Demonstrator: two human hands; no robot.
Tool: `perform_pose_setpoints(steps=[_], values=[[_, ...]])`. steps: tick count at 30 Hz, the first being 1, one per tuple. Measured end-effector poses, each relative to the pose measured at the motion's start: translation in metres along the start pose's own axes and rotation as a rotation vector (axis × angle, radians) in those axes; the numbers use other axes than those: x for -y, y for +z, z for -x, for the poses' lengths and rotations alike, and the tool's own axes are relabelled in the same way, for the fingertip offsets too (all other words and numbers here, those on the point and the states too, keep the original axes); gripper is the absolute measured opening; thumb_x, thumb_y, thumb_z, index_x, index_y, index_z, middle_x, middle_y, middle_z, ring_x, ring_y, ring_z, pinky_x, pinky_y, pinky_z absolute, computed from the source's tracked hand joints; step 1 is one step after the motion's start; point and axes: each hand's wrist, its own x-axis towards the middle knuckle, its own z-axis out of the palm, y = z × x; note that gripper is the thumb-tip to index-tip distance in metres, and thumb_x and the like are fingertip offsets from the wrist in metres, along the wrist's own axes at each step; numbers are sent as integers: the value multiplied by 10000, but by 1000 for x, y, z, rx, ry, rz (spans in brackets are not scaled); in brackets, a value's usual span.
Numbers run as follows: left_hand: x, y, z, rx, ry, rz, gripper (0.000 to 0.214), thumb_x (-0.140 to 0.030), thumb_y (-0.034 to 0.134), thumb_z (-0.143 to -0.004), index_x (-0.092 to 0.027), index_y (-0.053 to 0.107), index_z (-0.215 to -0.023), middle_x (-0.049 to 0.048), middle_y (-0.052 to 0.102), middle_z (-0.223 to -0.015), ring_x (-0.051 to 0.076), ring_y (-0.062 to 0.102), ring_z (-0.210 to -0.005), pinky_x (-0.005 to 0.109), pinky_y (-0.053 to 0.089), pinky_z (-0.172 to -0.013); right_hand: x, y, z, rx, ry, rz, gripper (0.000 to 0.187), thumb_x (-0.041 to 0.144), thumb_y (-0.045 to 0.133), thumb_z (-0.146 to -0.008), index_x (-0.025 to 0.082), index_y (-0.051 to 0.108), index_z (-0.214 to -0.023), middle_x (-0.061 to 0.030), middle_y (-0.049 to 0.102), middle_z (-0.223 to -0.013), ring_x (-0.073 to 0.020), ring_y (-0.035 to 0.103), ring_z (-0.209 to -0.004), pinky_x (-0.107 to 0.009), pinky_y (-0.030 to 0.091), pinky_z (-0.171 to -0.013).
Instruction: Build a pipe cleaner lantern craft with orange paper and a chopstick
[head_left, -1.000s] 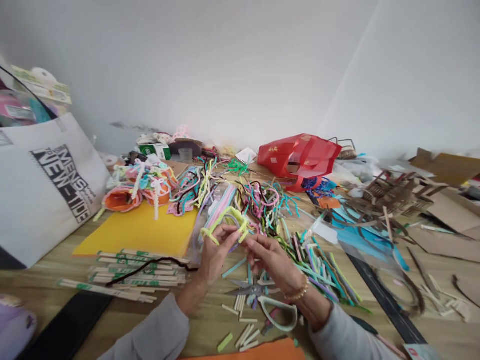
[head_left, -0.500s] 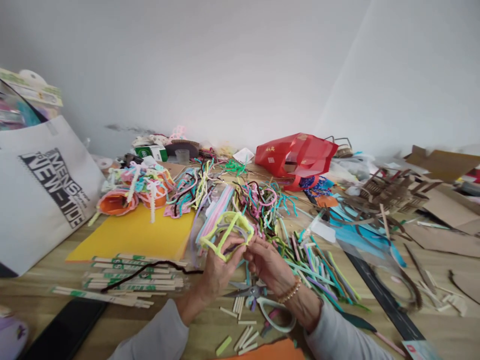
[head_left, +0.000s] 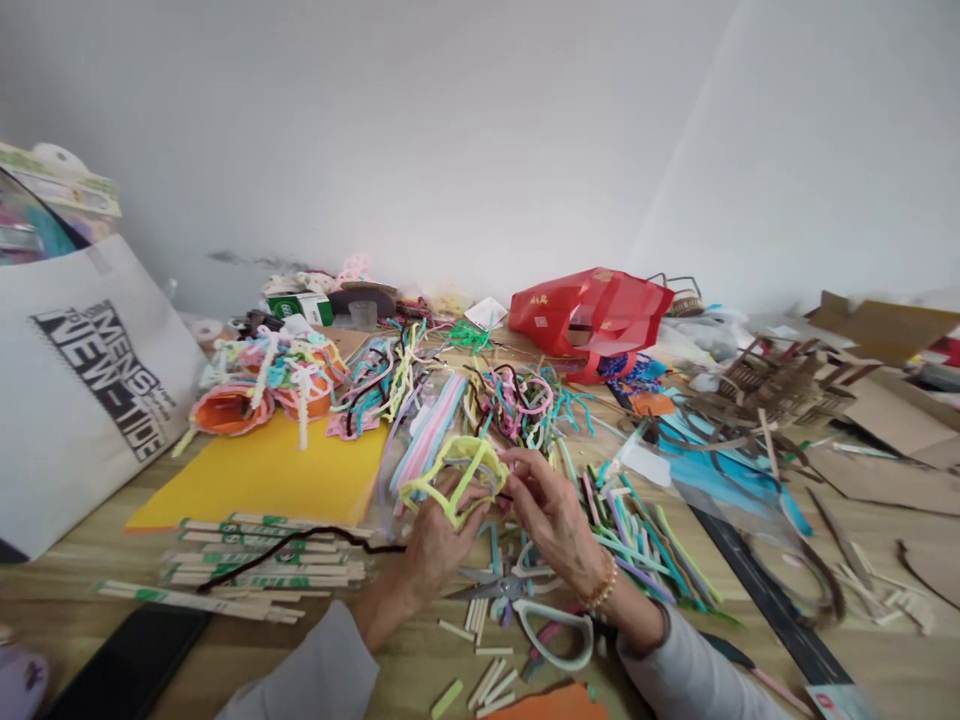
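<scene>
My left hand (head_left: 435,545) is closed around a small frame bent from yellow-green pipe cleaners (head_left: 454,472), held just above the wooden table (head_left: 112,600). My right hand (head_left: 551,515) pinches the right side of the same frame with its fingertips. Below the hands lie scissors (head_left: 517,590) with pale handles among short cut stick pieces (head_left: 487,685). A heap of coloured pipe cleaners (head_left: 517,400) lies just beyond the hands.
A yellow sheet (head_left: 270,470) and wrapped chopsticks (head_left: 247,565) lie left. A white printed tote bag (head_left: 82,380) stands far left. A red bag (head_left: 592,310) sits behind, cardboard scraps (head_left: 787,390) fill the right, and a black phone (head_left: 127,665) lies bottom left.
The yellow-green frame has been turned and lowered slightly in my hands. My right hand has shifted up to its right side. The view drifted a little.
</scene>
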Motion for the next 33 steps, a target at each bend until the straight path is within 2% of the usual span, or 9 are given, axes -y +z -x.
perform_pose_setpoints(steps=[3, 5, 8, 11, 18, 22, 25, 28, 33], values=[[3, 0, 0, 25, 12, 7, 87, -189, 742, -691, -262, 727, -735, 70, 693, -871, 290, 589, -948, 405, 361, -995, -2, -1, -2, -5, -50, 66, 223, 236, 405, -922, 191, 621, -888, -28, 567, -772, -140, 524, -667, -247, 401, -592], [4, -2, 0, 61, 47, -43, 102, -183, 711, -713, -269, 727, -765, 77, 698, -944, 307, 574, -1014, 426, 340, -1019, -5, -1, -3, -8, -27, 54, 187, 256, 454, -903, 188, 629, -905, -31, 584, -787, -135, 524, -644, -243, 400, -570], [8, -7, 1, 164, 153, -129, 166, -121, 643, -726, -247, 720, -801, 103, 696, -1023, 345, 545, -1109, 473, 295, -1049, -10, -3, -6, 68, 125, -64, 238, 348, 538, -877, 189, 613, -1038, -6, 599, -713, -119, 500, -552, -225, 383, -493], [19, -12, 4, 213, 252, -213, 215, -78, 576, -738, -217, 712, -831, 140, 677, -1084, 370, 523, -1160, 523, 235, -1070, -14, -3, -9, 150, 296, -258, 331, 471, 557, -858, 180, 611, -1006, 6, 596, -652, -124, 525, -544, -211, 403, -458], [48, -17, 12, 237, 169, -165, 272, -125, 580, -771, -246, 703, -981, 116, 653, -1163, 336, 490, -1218, 503, 209, -1102, -28, 1, -13, 193, 440, -417, 415, 585, 562, -819, 171, 569, -846, 13, 580, -634, -126, 567, -551, -195, 421, -424], [35, -16, -2, 148, 72, -69, 169, -153, 675, -713, -257, 730, -834, 89, 699, -1029, 316, 543, -1119, 431, 311, -1058, -32, -4, -12, 180, 253, -99, 356, 482, 449, -922, 171, 596, -831, 1, 602, -665, -126, 565, -571, -217, 422, -489], [19, -18, -16, 107, 47, -88, 98, -187, 704, -709, -247, 736, -779, 81, 713, -946, 300, 573, -1012, 407, 370, -984, -26, -11, -10, 278, 136, 228, 281, 320, 429, -950, 177, 624, -807, -13, 653, -704, -133, 587, -635, -233, 419, -596], [8, -23, -25, 129, -66, -29, 81, -226, 695, -722, -220, 737, -790, 43, 717, -768, 239, 612, -777, 348, 460, -798, -18, -17, -8, 395, 101, 541, 207, 229, 446, -935, 204, 648, -899, -28, 706, -830, -160, 643, -757, -243, 409, -673], [5, -29, -32, 26, -318, 449, 185, -317, 752, -704, -161, 727, -801, 35, 726, -834, 178, 644, -785, 257, 480, -743, -9, -24, -5, 535, 82, 875, 271, 196, 390, -961, 232, 656, -998, -69, 723, -896, -186, 668, -884, -240, 396, -703]])
